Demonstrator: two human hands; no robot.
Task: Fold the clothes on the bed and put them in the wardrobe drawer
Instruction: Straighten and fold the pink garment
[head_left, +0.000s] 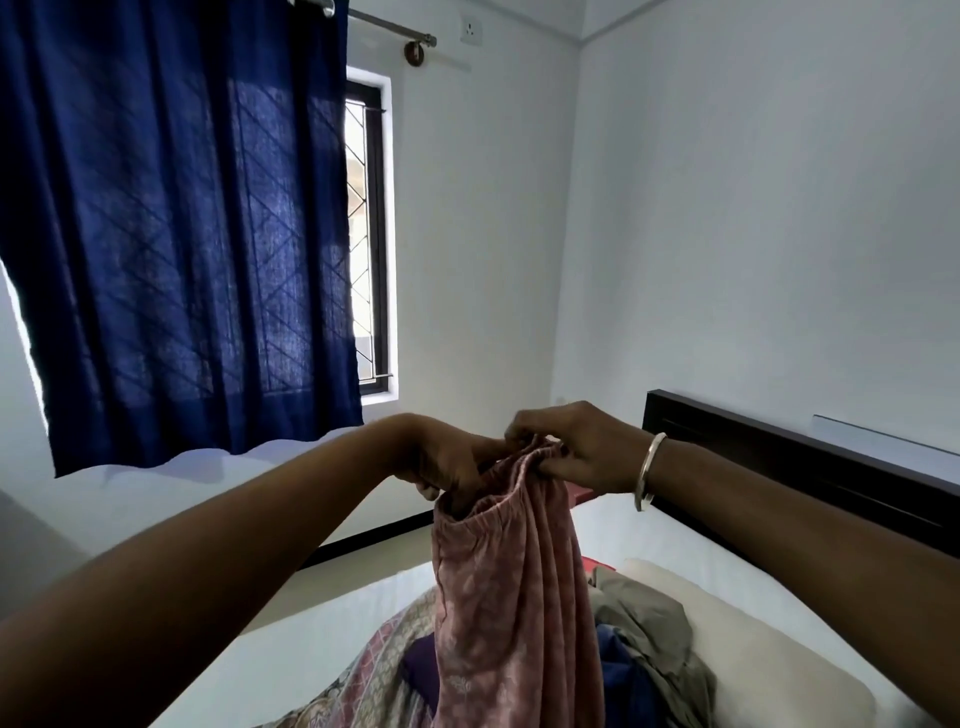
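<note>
I hold up a pink patterned garment (514, 597) by its gathered elastic waistband, and it hangs down over the bed. My left hand (447, 460) grips the waistband's left side. My right hand (576, 447), with a metal bangle on the wrist, pinches the waistband's top right. Below the hanging cloth lies a pile of clothes on the bed (685, 535): a grey-olive piece (649, 623), a dark blue one (618, 660), a purple one (421, 670) and a patterned pink-grey cloth (363, 680). No wardrobe or drawer is in view.
A dark wooden headboard (800, 467) runs along the right wall. A cream pillow (769, 654) lies at the bed's right. A blue curtain (176, 234) covers most of the window (369, 234) on the far wall. Floor shows between bed and wall.
</note>
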